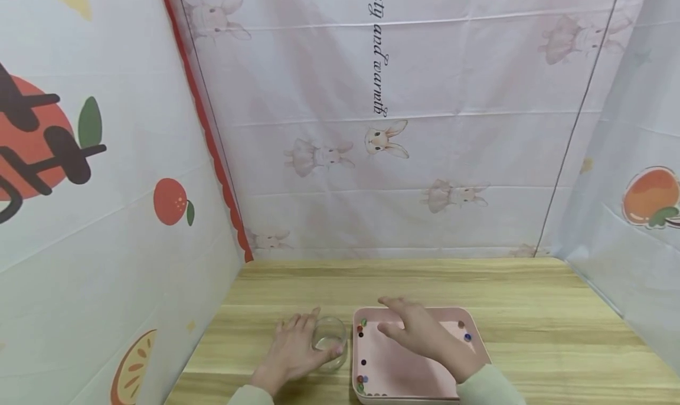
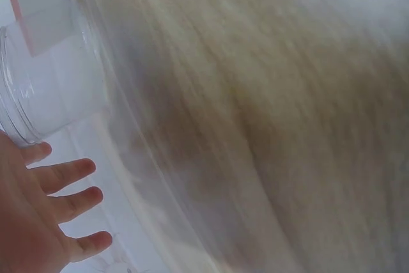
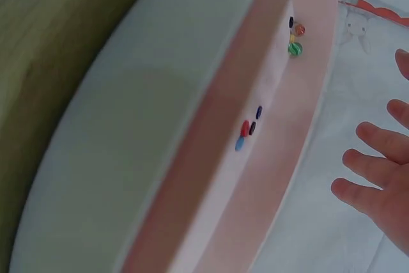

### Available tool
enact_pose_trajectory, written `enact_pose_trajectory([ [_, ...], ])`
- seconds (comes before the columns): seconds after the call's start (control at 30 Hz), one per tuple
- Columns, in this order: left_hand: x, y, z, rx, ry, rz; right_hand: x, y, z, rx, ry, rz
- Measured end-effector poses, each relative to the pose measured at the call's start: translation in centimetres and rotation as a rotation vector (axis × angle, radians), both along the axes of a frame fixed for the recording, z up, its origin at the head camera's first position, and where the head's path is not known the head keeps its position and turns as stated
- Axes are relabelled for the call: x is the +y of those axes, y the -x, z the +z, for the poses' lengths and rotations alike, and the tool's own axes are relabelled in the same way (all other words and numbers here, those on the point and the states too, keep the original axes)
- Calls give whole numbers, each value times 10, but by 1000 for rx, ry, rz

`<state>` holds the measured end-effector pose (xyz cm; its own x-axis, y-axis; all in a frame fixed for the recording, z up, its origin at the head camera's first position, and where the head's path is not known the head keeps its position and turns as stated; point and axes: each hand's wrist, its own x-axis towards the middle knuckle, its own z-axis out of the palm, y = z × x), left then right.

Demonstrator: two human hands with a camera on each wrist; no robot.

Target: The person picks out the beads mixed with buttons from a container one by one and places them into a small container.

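Observation:
My left hand (image 1: 297, 347) is beside a clear round jar (image 1: 328, 329), its thumb reaching across the jar's near side. In the left wrist view the fingers (image 2: 73, 206) are spread and straight next to the jar (image 2: 57, 71); whether they touch it I cannot tell. Over the pink tray (image 1: 406, 376) hovers my right hand (image 1: 419, 328), fingers extended and nothing held. Small coloured beads or marbles lie in the tray: several along its left side, including a green one (image 1: 363, 322), and a blue one (image 1: 467, 337) near the right wall.
A wood-grain table (image 1: 552, 334) carries the jar and tray, with the jar just left of the tray. Printed cloth hangs behind (image 1: 340, 216) and on both sides of the table. Some pale small pieces (image 1: 377, 395) sit at the tray's near edge.

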<state>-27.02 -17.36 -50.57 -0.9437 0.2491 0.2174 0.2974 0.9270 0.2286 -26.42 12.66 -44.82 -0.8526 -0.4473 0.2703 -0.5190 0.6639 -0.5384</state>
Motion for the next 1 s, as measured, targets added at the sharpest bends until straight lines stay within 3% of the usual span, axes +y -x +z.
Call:
enact_pose_trajectory([
  [0.23, 1, 7, 2, -13, 3, 11, -4, 2, -5, -15, -7, 31],
  [0.43, 2, 12, 7, 19, 28, 14, -10, 4, -11, 49, -42, 81],
  [0.73, 3, 16, 15, 61, 37, 8, -20, 8, -16, 53, -62, 114],
  [1.0, 3, 23, 19, 93, 61, 21, -28, 10, -16, 157, -105, 158],
])
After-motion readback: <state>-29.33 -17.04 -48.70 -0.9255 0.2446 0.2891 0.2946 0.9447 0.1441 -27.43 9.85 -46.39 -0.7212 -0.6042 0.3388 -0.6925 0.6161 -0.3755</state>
